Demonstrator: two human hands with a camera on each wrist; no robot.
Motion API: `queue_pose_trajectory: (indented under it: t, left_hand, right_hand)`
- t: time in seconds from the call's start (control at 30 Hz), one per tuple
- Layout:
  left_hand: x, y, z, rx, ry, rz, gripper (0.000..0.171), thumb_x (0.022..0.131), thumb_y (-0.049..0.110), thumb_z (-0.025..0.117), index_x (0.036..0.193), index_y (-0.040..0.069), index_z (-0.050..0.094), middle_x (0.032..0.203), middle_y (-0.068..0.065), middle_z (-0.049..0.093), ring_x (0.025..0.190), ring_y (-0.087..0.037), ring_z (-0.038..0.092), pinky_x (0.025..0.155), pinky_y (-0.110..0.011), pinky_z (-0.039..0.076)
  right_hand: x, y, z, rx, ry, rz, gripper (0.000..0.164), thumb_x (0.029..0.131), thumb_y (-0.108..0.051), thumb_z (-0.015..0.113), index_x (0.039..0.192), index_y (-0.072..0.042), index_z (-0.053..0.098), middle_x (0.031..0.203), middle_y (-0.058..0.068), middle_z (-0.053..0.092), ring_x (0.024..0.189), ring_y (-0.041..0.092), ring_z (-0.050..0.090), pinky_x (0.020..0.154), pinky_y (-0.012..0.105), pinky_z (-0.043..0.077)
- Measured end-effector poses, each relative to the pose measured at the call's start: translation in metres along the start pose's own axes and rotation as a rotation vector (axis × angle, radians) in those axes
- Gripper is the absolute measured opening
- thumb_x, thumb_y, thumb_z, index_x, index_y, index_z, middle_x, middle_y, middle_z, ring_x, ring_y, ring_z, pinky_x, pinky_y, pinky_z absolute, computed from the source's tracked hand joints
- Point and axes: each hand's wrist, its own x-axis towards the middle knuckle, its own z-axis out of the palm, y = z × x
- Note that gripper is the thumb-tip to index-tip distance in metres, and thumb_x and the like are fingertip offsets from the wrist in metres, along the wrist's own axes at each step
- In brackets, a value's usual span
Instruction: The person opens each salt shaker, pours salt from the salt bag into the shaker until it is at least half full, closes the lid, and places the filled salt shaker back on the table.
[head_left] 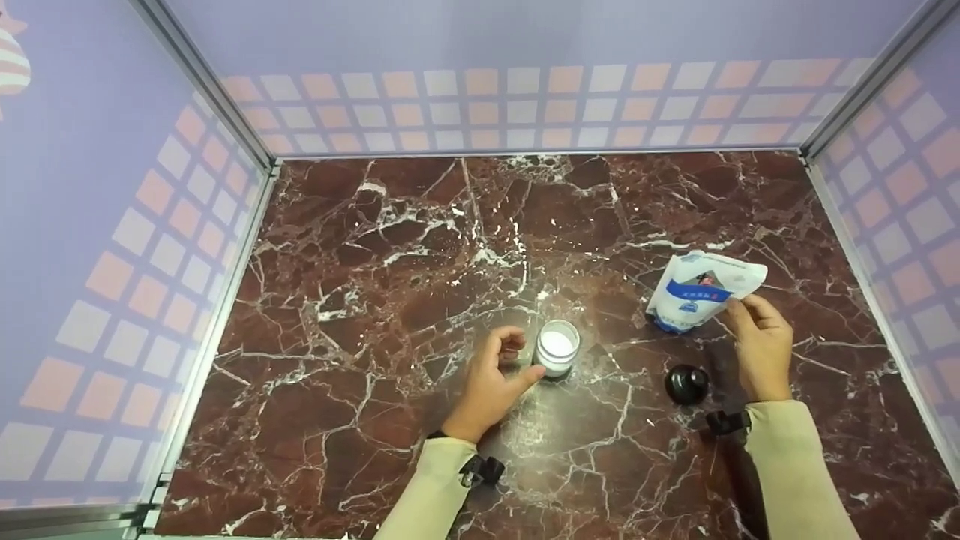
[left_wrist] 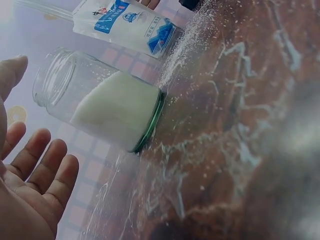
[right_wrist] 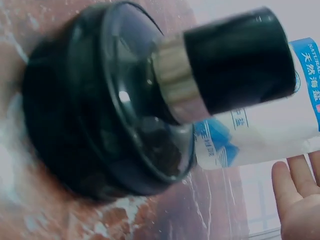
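A clear glass jar (head_left: pixel 557 346) of white grains stands uncapped near the middle of the table. My left hand (head_left: pixel 491 379) is beside it on the left, its fingers loosely bent and the thumb at the jar's side. In the left wrist view, a gap shows between the fingers and the glass (left_wrist: pixel 112 107). To the right, a white and blue salt pouch (head_left: pixel 694 296) stands with its top spread wide. My right hand (head_left: pixel 763 349) pinches the pouch's right edge between thumb and index finger; the other fingers show beside it in the right wrist view.
A black lid (head_left: pixel 686 384) with a tall knob and a pale band sits on the table, left of my right wrist. White grains (left_wrist: pixel 187 42) lie scattered on the marbled tabletop (head_left: pixel 360 375) near the jar. Checked panels (head_left: pixel 480 97) wall the table at the back and sides.
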Motion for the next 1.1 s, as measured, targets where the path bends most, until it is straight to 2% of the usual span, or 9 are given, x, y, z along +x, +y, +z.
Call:
queue_pose_trajectory:
  t: [0.17, 0.3, 0.4, 0.47, 0.53, 0.67, 0.77, 0.87, 1.1]
  left_hand:
    - [0.004, 0.003, 0.002, 0.024, -0.013, -0.001, 0.068, 0.085, 0.028, 0.086, 0.139, 0.006, 0.050, 0.132, -0.023, 0.059, 0.116, -0.039, 0.062, 0.100, -0.051, 0.053]
    - [0.007, 0.006, 0.005, 0.002, -0.028, -0.015, 0.077, 0.084, 0.030, 0.087, 0.143, 0.006, 0.044, 0.136, -0.021, 0.055, 0.120, -0.038, 0.059, 0.103, -0.053, 0.051]
    - [0.007, 0.008, 0.008, -0.006, -0.043, -0.041, 0.080, 0.083, 0.027, 0.088, 0.146, 0.009, 0.041, 0.140, -0.019, 0.053, 0.125, -0.037, 0.056, 0.106, -0.052, 0.049]
    - [0.007, 0.009, 0.009, 0.010, -0.061, -0.049, 0.082, 0.082, 0.024, 0.088, 0.148, 0.010, 0.040, 0.144, -0.017, 0.052, 0.128, -0.035, 0.054, 0.108, -0.051, 0.048]
    - [0.009, 0.011, 0.010, 0.049, -0.082, -0.055, 0.084, 0.082, 0.023, 0.089, 0.150, 0.012, 0.040, 0.147, -0.015, 0.051, 0.131, -0.032, 0.053, 0.110, -0.047, 0.047]
    - [0.015, 0.012, 0.013, 0.159, -0.104, -0.071, 0.089, 0.081, 0.027, 0.090, 0.153, 0.017, 0.040, 0.149, -0.008, 0.052, 0.133, -0.024, 0.054, 0.113, -0.043, 0.044]
    - [0.018, 0.012, 0.016, 0.211, -0.092, -0.087, 0.089, 0.080, 0.033, 0.090, 0.154, 0.018, 0.041, 0.148, -0.007, 0.054, 0.132, -0.024, 0.055, 0.113, -0.046, 0.043]
    - [0.019, 0.011, 0.020, 0.225, -0.078, -0.098, 0.087, 0.080, 0.035, 0.089, 0.152, 0.016, 0.044, 0.147, -0.007, 0.056, 0.131, -0.026, 0.057, 0.112, -0.048, 0.044]
    - [0.023, 0.016, 0.024, 0.212, -0.092, -0.159, 0.075, 0.077, 0.033, 0.091, 0.142, 0.021, 0.056, 0.134, -0.003, 0.066, 0.118, -0.020, 0.065, 0.103, -0.041, 0.052]
  right_hand:
    - [0.003, 0.001, -0.001, -0.061, -0.016, 0.019, 0.020, 0.097, 0.007, 0.064, 0.115, 0.015, 0.066, 0.095, 0.002, 0.073, 0.092, 0.014, 0.067, 0.086, 0.023, 0.055]
    - [-0.003, -0.001, -0.007, -0.085, 0.029, -0.038, 0.020, 0.095, 0.014, 0.060, 0.115, 0.016, 0.063, 0.100, 0.005, 0.071, 0.096, 0.017, 0.064, 0.086, 0.021, 0.054]
    - [-0.024, -0.006, -0.013, -0.278, 0.038, -0.103, 0.018, 0.094, 0.014, 0.060, 0.112, 0.016, 0.063, 0.102, 0.008, 0.070, 0.094, 0.013, 0.063, 0.083, 0.017, 0.052]
    - [-0.043, -0.009, -0.018, -0.469, -0.032, -0.120, 0.020, 0.094, 0.012, 0.063, 0.113, 0.013, 0.064, 0.107, 0.010, 0.069, 0.095, 0.011, 0.061, 0.084, 0.015, 0.049]
    - [-0.061, -0.012, -0.020, -0.693, -0.170, -0.145, 0.029, 0.093, 0.005, 0.069, 0.121, 0.009, 0.064, 0.116, 0.013, 0.066, 0.100, 0.013, 0.060, 0.088, 0.018, 0.047]
    - [-0.081, -0.013, -0.016, -0.951, -0.447, -0.196, 0.057, 0.087, -0.008, 0.081, 0.136, 0.007, 0.055, 0.128, 0.025, 0.058, 0.113, 0.036, 0.057, 0.100, 0.048, 0.048]
    - [-0.082, -0.009, -0.012, -1.056, -0.534, -0.209, 0.064, 0.086, -0.010, 0.082, 0.137, 0.011, 0.051, 0.129, 0.032, 0.055, 0.116, 0.050, 0.054, 0.100, 0.067, 0.043]
    - [-0.084, -0.004, -0.013, -1.127, -0.539, -0.187, 0.056, 0.088, -0.009, 0.080, 0.133, 0.011, 0.055, 0.126, 0.034, 0.055, 0.117, 0.052, 0.053, 0.100, 0.068, 0.042]
    - [-0.096, -0.001, -0.020, -1.151, -0.431, -0.106, 0.045, 0.091, -0.010, 0.078, 0.129, 0.007, 0.059, 0.125, 0.032, 0.056, 0.118, 0.054, 0.054, 0.098, 0.070, 0.042]
